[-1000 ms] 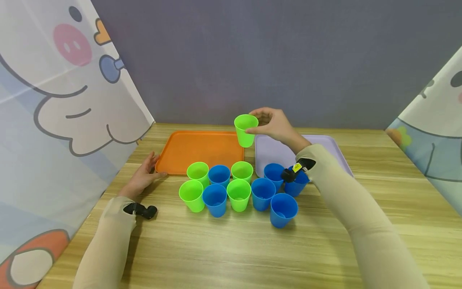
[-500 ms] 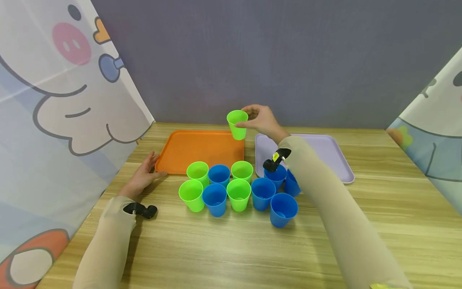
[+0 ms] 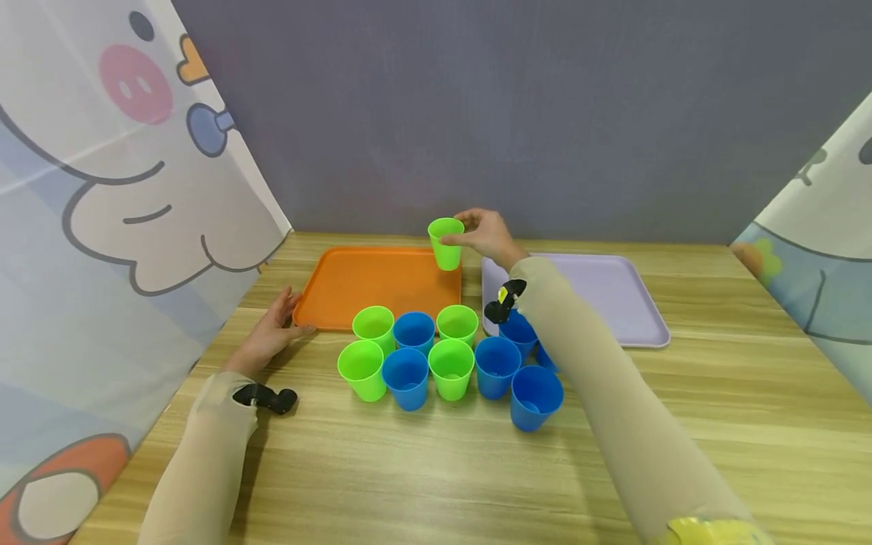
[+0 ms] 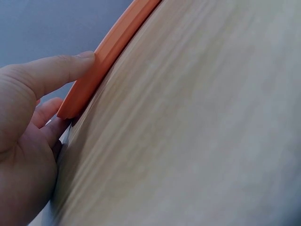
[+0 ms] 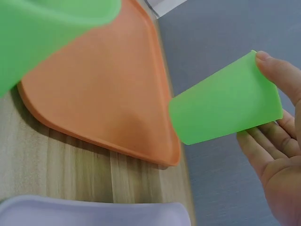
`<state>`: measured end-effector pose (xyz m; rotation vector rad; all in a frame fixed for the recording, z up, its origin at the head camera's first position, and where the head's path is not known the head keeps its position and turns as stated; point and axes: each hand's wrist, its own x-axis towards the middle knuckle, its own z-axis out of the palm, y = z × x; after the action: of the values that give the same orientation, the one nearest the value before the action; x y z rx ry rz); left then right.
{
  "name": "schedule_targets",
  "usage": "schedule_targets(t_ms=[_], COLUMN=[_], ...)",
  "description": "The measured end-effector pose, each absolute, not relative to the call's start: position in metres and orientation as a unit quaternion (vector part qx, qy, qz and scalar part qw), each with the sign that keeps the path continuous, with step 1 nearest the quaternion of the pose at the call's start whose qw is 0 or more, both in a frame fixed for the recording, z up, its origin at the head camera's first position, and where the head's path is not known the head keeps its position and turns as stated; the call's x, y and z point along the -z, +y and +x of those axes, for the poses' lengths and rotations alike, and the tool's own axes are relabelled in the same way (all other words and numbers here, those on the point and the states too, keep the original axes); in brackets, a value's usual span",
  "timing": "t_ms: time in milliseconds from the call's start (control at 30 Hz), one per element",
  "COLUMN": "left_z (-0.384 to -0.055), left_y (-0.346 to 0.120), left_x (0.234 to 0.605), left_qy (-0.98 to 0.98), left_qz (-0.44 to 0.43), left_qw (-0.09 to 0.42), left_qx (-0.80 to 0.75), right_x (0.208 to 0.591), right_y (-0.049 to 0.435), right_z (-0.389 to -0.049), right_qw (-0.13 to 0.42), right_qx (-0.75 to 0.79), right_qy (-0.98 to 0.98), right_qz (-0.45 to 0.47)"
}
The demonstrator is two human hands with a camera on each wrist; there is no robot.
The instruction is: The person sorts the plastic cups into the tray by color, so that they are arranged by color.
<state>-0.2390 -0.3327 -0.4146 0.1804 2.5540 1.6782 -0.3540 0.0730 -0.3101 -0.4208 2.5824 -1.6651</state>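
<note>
My right hand (image 3: 485,236) grips a light green plastic cup (image 3: 446,248) near its rim, thumb on one side and fingers on the other. The cup is upright above the back right corner of the orange tray (image 3: 375,284). In the right wrist view the same green cup (image 5: 225,101) overlaps the tray's far corner. At the tray's front left corner is my left hand (image 3: 269,333). Its thumb presses the orange rim (image 4: 96,70) in the left wrist view, while its fingers lie round the corner, partly hidden behind it.
In front of the trays stand several green cups (image 3: 363,367) and several blue cups (image 3: 534,395), upright and close together. A lilac tray (image 3: 606,291) lies right of the orange one, partly behind my right arm. A grey partition (image 3: 477,113) rises behind the wooden table (image 3: 395,477).
My right hand has carried the green cup left, from between the trays to over the orange tray, and lowered it slightly in the last half second. The left hand stays in place.
</note>
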Motion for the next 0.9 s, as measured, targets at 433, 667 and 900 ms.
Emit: schedule_targets(t_ms=[433, 667, 900], left_z=[-0.238, -0.239, -0.238], left_y=[-0.332, -0.336, -0.335], left_x=[0.415, 0.417, 0.415], left_qy=[0.830, 0.834, 0.836], left_qz=[0.053, 0.056, 0.055], left_qw=[0.043, 0.047, 0.048], left_qx=[-0.554, -0.547, -0.543], right_x=[0.327, 0.328, 0.327], right_y=[0.066, 0.061, 0.062], right_z=[-0.362, -0.358, -0.356], right_qw=[0.067, 0.096, 0.117], right_qx=[0.501, 0.466, 0.449], right_qy=[0.853, 0.868, 0.874], right_qz=[-0.131, -0.142, -0.142])
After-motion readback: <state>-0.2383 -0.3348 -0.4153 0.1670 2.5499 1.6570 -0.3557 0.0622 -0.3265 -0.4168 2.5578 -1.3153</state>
